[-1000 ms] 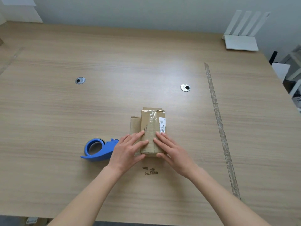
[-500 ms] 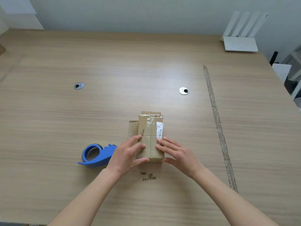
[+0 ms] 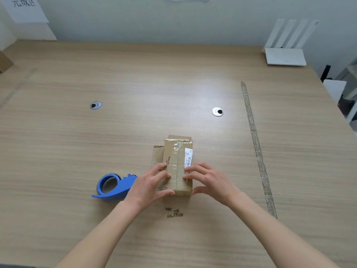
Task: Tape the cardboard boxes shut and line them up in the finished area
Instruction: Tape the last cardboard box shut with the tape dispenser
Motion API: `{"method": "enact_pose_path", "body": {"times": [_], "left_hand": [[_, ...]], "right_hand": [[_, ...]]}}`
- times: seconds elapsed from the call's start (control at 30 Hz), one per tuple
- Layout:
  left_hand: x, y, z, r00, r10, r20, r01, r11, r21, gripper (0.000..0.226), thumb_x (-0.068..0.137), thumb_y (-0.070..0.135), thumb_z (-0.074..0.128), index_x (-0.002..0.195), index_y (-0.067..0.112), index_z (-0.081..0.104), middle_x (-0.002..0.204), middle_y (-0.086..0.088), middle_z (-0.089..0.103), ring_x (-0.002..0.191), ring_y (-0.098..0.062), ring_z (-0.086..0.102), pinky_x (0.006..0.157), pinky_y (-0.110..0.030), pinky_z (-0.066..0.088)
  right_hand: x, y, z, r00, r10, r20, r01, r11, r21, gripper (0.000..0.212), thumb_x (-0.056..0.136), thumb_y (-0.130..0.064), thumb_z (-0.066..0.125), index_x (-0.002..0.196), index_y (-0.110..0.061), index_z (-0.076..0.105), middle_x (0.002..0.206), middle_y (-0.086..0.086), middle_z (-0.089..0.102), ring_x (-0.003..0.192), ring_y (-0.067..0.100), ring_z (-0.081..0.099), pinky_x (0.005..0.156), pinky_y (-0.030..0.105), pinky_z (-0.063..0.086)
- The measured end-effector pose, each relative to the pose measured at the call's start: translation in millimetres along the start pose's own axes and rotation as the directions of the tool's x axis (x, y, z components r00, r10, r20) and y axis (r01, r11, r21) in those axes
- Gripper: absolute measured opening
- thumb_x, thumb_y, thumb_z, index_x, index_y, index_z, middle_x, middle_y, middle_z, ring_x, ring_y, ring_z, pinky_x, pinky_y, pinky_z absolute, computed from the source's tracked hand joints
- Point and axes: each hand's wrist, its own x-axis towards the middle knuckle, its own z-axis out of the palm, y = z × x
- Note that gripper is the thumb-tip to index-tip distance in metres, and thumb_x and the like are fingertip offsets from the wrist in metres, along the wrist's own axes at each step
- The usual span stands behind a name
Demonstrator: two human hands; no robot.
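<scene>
Brown cardboard was the middle of the scene: a small cardboard box [image 3: 177,167] lay flat on the wooden desk [image 3: 135,132], a little toward the near edge, with clear tape [image 3: 176,151] running along its top seam and a white barcode label [image 3: 188,158] on its right side. A loose flap [image 3: 157,155] stuck out on the left side of the box, lying against the desk.

Both hands were on the near end of the box. The left hand [image 3: 149,187] rested its bent fingers on the top left part, the thumb reaching along the near edge. The right hand [image 3: 209,182] had its fingers slightly spread, the fingertips touching the top right part near the label, while its thumb curved toward the near right corner (whether the thumb actually touched the cardboard I could not tell).

A blue tape dispenser [image 3: 113,187] lay on the desk just beside the left hand, its roll end pointing away to the left. A long strip of tape [image 3: 256,144] was stuck to the desk well to the right of the box, running from far to near. Two round metal grommets [image 3: 95,105] [image 3: 217,111] sat in the desk farther back. A white router [image 3: 286,53] with upright antennas stood at the far right corner, and some dark marks [image 3: 173,212] showed on the desk just in front of the box
</scene>
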Motion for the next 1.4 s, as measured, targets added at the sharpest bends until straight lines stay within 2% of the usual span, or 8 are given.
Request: {"method": "enact_pose_path", "body": {"times": [0.23,0.43,0.63,0.77,0.93,1.17,1.27,1.4], "left_hand": [[0.1,8.1,-5.5,0.997,-0.064,0.053,0.070,0.991,-0.116,0.068,0.077,0.071,0.063,0.132,0.030,0.057,0.152,0.017,0.028,0.127,-0.004,0.047,0.097,-0.035,0.053],[16.4,28.7,-9.3,0.980,-0.184,0.079,0.199,0.938,-0.284,0.075,0.070,0.064,0.077,0.135,0.036,0.051,0.162,0.019,0.007,0.130,0.021,0.022,0.105,-0.023,0.036],[25.2,21.3,-4.1,0.954,-0.261,0.148,0.292,0.921,-0.256,0.094,0.071,0.057,0.081,0.151,0.034,0.036,0.164,0.016,0.008,0.144,-0.002,0.024,0.115,-0.033,0.036],[24.6,12.1,4.0,0.941,-0.292,0.170,0.331,0.896,-0.297,0.098,0.069,0.058,0.080,0.152,0.034,0.035,0.164,0.017,0.009,0.146,-0.007,0.025,0.112,-0.041,0.042],[26.1,9.3,7.2,0.940,-0.299,0.166,0.338,0.879,-0.335,0.099,0.065,0.059,0.082,0.150,0.038,0.038,0.161,0.020,0.010,0.147,-0.007,0.024,0.111,-0.043,0.043],[26.6,7.9,7.8,0.936,-0.305,0.174,0.347,0.878,-0.329,0.100,0.064,0.062,0.081,0.151,0.038,0.037,0.164,0.015,0.011,0.148,-0.010,0.023,0.111,-0.045,0.042],[26.5,7.5,7.3,0.934,-0.310,0.178,0.354,0.875,-0.331,0.100,0.064,0.064,0.081,0.150,0.040,0.037,0.163,0.015,0.010,0.148,-0.009,0.022,0.111,-0.044,0.043],[26.2,7.9,6.7,0.930,-0.320,0.181,0.365,0.866,-0.341,0.100,0.062,0.065,0.081,0.149,0.043,0.037,0.163,0.018,0.010,0.148,-0.007,0.021,0.109,-0.045,0.044]], "right_hand": [[-6.4,-16.5,-6.3,0.991,0.135,0.008,-0.135,0.985,0.111,0.058,0.092,-0.071,0.050,0.139,-0.037,0.054,0.158,-0.021,0.034,0.142,0.006,0.036,0.101,0.034,0.051],[14.5,-27.9,0.0,0.858,0.513,-0.037,-0.446,0.778,0.443,0.071,0.097,-0.047,0.061,0.158,-0.035,0.026,0.166,-0.028,0.002,0.150,-0.008,0.008,0.117,0.022,0.023],[46.3,1.2,-14.6,0.807,0.571,0.151,-0.574,0.697,0.430,0.093,0.094,-0.041,0.068,0.163,-0.027,0.007,0.169,-0.012,-0.004,0.155,0.004,-0.001,0.127,0.034,0.011],[60.6,10.5,-23.2,0.823,0.489,0.290,-0.560,0.608,0.563,0.099,0.090,-0.022,0.075,0.162,-0.027,0.007,0.165,-0.013,0.016,0.148,-0.001,0.013,0.118,0.020,0.014],[61.3,17.0,-16.5,0.820,0.506,0.266,-0.533,0.510,0.674,0.093,0.085,-0.011,0.079,0.150,-0.045,0.022,0.146,-0.036,0.031,0.137,-0.008,0.027,0.105,0.006,0.023],[71.3,22.5,-20.8,0.796,0.503,0.337,-0.595,0.544,0.592,0.101,0.083,-0.015,0.082,0.159,-0.029,0.017,0.147,-0.009,0.022,0.139,0.006,0.026,0.107,0.019,0.022],[71.3,20.2,-17.8,0.802,0.510,0.311,-0.581,0.546,0.604,0.101,0.082,-0.016,0.083,0.159,-0.029,0.019,0.155,-0.016,0.015,0.146,0.003,0.019,0.115,0.023,0.021],[67.0,19.3,-16.1,0.827,0.491,0.275,-0.534,0.531,0.658,0.092,0.081,-0.013,0.081,0.144,-0.055,0.028,0.146,-0.033,0.041,0.136,-0.015,0.034,0.113,0.019,0.029]]}}
